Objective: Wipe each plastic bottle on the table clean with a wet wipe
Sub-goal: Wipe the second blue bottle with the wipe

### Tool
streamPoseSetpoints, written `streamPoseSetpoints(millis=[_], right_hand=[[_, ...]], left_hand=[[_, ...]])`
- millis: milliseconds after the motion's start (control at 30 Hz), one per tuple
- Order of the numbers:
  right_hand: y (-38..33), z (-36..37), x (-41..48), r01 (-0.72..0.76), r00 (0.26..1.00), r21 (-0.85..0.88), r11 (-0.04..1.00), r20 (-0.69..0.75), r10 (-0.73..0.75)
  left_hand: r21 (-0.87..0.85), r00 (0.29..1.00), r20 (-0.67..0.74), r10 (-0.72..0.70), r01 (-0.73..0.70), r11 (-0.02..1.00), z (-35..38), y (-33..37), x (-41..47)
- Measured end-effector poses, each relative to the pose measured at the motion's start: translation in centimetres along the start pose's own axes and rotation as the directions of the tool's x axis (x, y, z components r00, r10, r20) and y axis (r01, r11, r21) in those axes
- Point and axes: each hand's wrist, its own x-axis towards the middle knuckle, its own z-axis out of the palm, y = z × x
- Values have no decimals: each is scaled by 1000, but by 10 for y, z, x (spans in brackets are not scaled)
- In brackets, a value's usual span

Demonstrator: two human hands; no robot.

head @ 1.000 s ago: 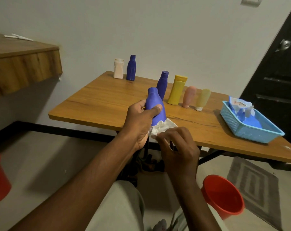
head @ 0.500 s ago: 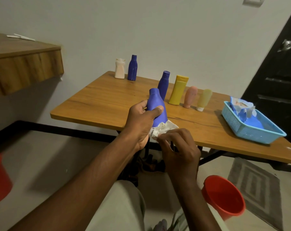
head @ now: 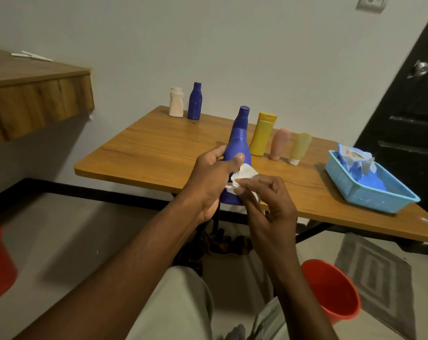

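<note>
Wooden table (head: 159,148) fills mid-frame. Left hand (head: 211,182) wraps around blue bottle (head: 237,149) at frame centre, over the table's near edge. Right hand (head: 267,200) pinches crumpled wet wipe (head: 244,174) against the bottle's lower body.

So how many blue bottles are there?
3: a blue plastic bottle in the left hand, a second blue bottle just behind it, a dark blue bottle at the far corner beside the white bottle.
</note>
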Motion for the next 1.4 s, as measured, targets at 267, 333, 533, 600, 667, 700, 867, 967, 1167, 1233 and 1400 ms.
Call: streamPoseSetpoints(millis=[267,333,533,600,667,700,867,967,1167,1233,1400], right_hand=[[1,0,23,-26,979,-74,997,-201,11],[2,0,26,-16,984,-96,995,-180,-2],[-4,3,-8,184,982,-303,935,107,-158],[-4,2,-13,211,974,-326,921,150,-170],[-2,-2,-4,207,978,-327,922,102,-183],[-1,-4,4,195,981,-330,924,63,-185],[3,-13,52,79,989,-287,955,-96,-111],[2,-12,59,38,990,-275,961,-118,-73],[-11,0,-5,196,977,-385,902,161,-143],[-11,-1,-11,210,971,-384,899,192,-144],[-2,-11,28,126,992,-350,928,17,-128]], left_hand=[[-139,982,138,-129,148,979,4,-6,-1],[-159,976,166,-140,167,973,3,-7,-1],[-224,974,178,-138,177,958,-4,-3,-1],[-237,970,189,-152,195,952,-5,-4,-1],[-229,964,207,-166,213,950,-2,-7,-2],[-219,961,217,-170,218,951,-1,-8,-3],[-220,941,276,-195,259,940,0,-12,-3],[-218,942,276,-191,255,942,-1,-13,-3],[-239,952,229,-204,258,936,-8,-12,-1],[-218,948,231,-221,272,937,-8,-14,-1],[-201,942,266,-202,260,945,-2,-20,-1]])
